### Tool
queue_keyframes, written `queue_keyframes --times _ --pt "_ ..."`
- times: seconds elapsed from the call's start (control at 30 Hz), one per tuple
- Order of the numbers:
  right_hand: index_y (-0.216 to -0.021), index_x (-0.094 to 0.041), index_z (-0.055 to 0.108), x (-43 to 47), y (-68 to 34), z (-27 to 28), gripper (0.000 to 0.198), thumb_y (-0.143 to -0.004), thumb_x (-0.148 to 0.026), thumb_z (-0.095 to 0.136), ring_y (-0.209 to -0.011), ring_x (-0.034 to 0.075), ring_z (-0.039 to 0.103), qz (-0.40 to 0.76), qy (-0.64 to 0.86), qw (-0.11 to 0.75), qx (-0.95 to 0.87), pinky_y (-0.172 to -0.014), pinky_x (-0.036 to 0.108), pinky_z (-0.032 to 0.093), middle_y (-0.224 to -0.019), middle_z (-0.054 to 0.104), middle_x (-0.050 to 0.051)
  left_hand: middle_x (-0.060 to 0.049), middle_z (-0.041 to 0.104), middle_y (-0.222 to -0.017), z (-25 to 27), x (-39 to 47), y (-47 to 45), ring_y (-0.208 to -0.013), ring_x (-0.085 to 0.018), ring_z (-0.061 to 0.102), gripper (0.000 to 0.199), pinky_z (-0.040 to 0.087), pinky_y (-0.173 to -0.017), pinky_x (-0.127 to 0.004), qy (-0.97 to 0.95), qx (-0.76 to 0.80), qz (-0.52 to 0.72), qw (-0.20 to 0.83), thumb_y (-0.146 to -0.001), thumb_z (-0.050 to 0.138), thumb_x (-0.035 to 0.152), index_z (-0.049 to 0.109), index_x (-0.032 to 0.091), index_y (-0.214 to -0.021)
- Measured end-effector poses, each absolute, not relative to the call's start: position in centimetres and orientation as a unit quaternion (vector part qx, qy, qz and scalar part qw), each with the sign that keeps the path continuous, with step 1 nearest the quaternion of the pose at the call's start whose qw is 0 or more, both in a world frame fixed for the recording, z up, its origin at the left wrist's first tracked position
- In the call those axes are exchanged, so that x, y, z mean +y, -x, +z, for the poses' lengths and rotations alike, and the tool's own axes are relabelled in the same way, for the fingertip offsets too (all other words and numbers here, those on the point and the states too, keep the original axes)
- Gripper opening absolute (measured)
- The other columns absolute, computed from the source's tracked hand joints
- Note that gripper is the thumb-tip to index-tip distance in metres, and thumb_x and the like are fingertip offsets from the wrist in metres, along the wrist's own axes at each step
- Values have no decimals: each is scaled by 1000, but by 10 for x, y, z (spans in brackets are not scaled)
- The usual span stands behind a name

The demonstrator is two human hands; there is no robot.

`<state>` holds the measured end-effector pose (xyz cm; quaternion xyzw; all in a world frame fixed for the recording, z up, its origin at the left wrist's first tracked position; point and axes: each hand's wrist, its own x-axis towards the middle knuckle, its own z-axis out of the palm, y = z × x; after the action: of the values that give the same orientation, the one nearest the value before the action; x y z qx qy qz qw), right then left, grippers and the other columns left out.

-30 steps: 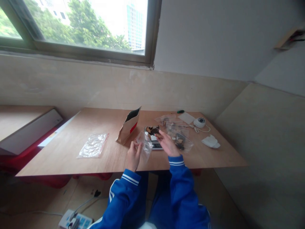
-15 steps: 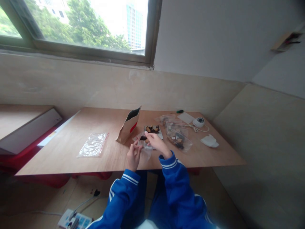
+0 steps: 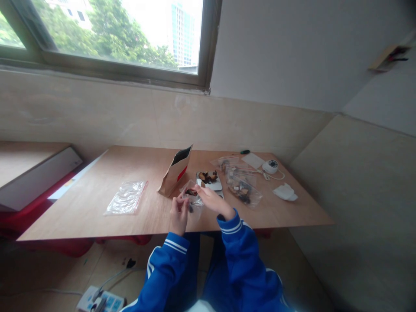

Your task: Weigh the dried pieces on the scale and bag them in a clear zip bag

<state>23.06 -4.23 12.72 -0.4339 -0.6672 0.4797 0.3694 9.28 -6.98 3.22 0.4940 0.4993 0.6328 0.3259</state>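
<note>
Your left hand (image 3: pixel 178 212) pinches the near-left edge of a small clear bag (image 3: pixel 191 196), holding it just above the near edge of the desk (image 3: pixel 97 216). Your right hand (image 3: pixel 209 200) has its fingers closed on a dark piece (image 3: pixel 191 192) at the bag's mouth; what the piece is cannot be made out, and whether it is already inside the film or only at the opening is hard to tell. The bag is nearly see-through, so its outline blurs into the wood and its lower part is hidden behind your left hand. Just beyond your right hand lies a scale (image 3: pixel 210 182) with a small heap of dark pieces (image 3: pixel 208 176) on it; its near end is covered by your fingers and no reading shows. To the left of it stands a brown paper pouch (image 3: pixel 175 171), open at the top, contents out of sight. Right of the scale lie filled clear bags (image 3: pixel 242 186), overlapping so that their number is unclear. Far right sit a round white device (image 3: pixel 271 166) with a cord and a crumpled white tissue (image 3: pixel 285 192). A flat pile of empty bags (image 3: pixel 126 197) lies well apart on the left. Both your blue sleeves are cut off by the lower edge of the view.
</note>
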Motion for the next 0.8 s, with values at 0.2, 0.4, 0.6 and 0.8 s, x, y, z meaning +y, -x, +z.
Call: queue_keyframes --times 0.2,0.4,0.6,0.8 --pt "-94 -24 72 -40 -235 133 47 -94 -52 34 -96 22 59 329 455 399 -725 -95 37 39 -96 70 6 -8 69 -90 38 -68 -89 -72 -16 65 30 51 -64 -28 -458 516 654 311 -84 52 48 46 20 -76" --pt "-124 -11 53 5 -255 84 51 -84 -42 55 -125 30 41 136 615 413 -658 -104 44 30 -131 48 20 -14 65 -115 42 -68 -88 -79 -16 67 32 53 -67 -29 -435 520 654 336 -84 52 50 45 19 -80" --pt "-134 -11 43 35 -255 32 66 -78 -40 63 -136 39 22 109 685 229 -683 -105 51 25 -145 27 25 -10 70 -93 38 -71 -84 -70 -16 66 32 52 -60 -28 -428 546 634 341 -83 52 50 48 18 -85" --pt "-112 -17 60 28 -263 24 32 -84 -30 56 -112 29 44 38 672 282 -683 -99 41 33 -120 47 15 -10 70 -94 40 -71 -85 -73 -17 67 34 53 -61 -28 -438 531 634 353 -83 52 52 48 18 -85"
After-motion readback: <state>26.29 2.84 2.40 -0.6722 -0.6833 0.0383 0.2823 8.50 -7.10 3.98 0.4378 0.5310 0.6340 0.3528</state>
